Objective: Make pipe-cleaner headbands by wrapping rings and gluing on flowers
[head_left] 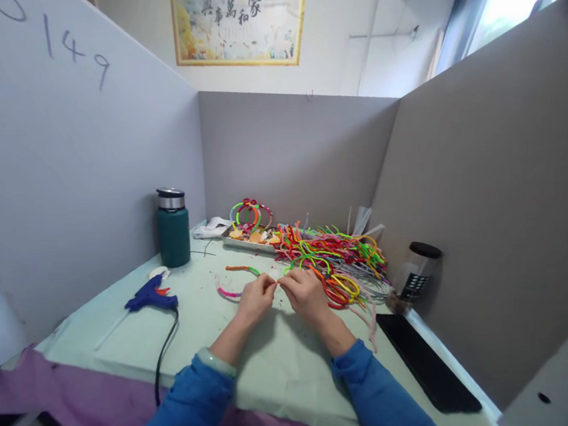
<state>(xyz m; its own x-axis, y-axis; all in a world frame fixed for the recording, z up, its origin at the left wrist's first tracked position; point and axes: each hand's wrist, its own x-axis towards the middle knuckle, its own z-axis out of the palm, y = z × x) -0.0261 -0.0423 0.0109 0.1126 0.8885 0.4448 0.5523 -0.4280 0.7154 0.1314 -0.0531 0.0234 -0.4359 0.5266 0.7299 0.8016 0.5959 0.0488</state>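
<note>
My left hand (258, 297) and my right hand (304, 293) meet over the middle of the table, thumbs and forefingers pinched close together. A tiny orange-red bit, which looks like part of a pipe cleaner (277, 282), shows between the fingertips; my fingers hide most of it. Just beyond my left hand lie a curved orange and green pipe cleaner piece (242, 268) and a pink and magenta one (228, 293). Beside my right hand spreads a large tangled heap of coloured pipe cleaners (338, 251), with red, orange and yellow loops nearest my knuckles.
A blue glue gun (151, 295) with a trailing cord lies at left, before a green bottle (174, 230). Behind stands a metal tray (249, 244) with coloured rings (251, 215). At right are a black slab (426, 360) and a clear black-lidded cup (421, 270). Grey partitions (298, 151) surround the table.
</note>
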